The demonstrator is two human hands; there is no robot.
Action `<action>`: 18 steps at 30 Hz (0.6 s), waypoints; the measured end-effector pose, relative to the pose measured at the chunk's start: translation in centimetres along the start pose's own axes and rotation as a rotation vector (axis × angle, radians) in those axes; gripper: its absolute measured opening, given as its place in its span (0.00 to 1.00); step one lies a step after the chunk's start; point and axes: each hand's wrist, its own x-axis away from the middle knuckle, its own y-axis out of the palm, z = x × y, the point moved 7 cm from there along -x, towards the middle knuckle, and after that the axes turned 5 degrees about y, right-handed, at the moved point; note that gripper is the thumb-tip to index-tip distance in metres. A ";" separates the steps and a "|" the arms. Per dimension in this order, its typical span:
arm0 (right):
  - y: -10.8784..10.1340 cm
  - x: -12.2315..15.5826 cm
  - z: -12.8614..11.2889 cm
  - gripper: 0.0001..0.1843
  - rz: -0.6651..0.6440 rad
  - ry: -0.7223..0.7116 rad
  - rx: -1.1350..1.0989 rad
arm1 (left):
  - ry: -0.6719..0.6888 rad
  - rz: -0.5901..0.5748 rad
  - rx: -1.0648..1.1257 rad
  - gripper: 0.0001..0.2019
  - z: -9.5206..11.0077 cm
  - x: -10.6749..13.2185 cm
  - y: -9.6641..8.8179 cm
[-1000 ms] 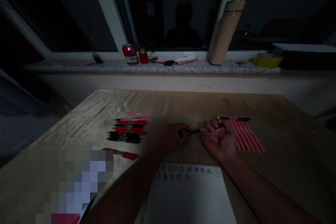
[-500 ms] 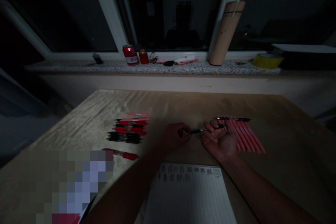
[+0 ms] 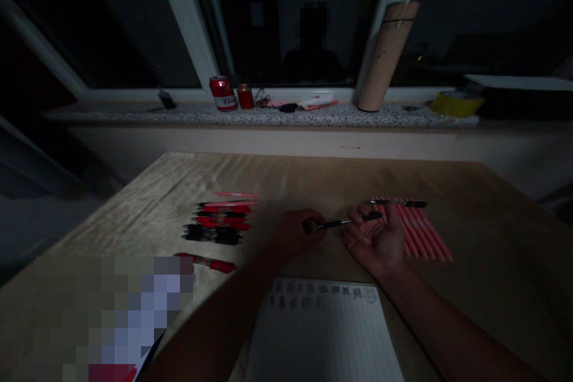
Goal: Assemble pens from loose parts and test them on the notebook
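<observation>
Both my hands meet over the middle of a wooden table, in dim light. My left hand is closed around the tip end of a black pen. My right hand, palm up with curled fingers, holds the pen's other end. The pen lies level between them. Just right of my right hand is a row of pink pens with one black pen across its far end. A group of red and black pens lies to the left.
A lined notepad with a little writing at its top lies near the table's front edge. One red pen lies apart at the left. On the windowsill stand a red can, a cardboard tube and a yellow tape roll.
My hands and the pen have barely moved; the right hand's fingers have curled slightly more round the pen's end.
</observation>
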 end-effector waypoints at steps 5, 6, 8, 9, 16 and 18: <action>-0.6 -0.2 0.9 0.14 0.176 0.007 0.318 | -0.032 0.035 0.042 0.10 -0.4 0.2 -0.4; -0.8 -0.2 1.0 0.15 0.202 0.010 0.400 | -0.037 0.028 0.054 0.10 -0.4 0.3 -0.4; -0.9 -0.2 0.7 0.19 0.222 -0.004 0.521 | -0.046 -0.022 0.090 0.12 -0.3 0.4 -0.2; -0.9 -0.1 0.4 0.21 0.226 -0.018 0.545 | -0.046 -0.063 0.114 0.14 -0.3 0.4 -0.1; 0.5 3.1 -0.4 0.16 0.201 -0.015 0.808 | 0.016 -0.361 0.033 0.12 1.4 0.9 0.8; 0.6 4.3 0.6 0.17 0.213 0.038 0.959 | 0.052 -0.377 -0.091 0.10 2.2 1.2 1.2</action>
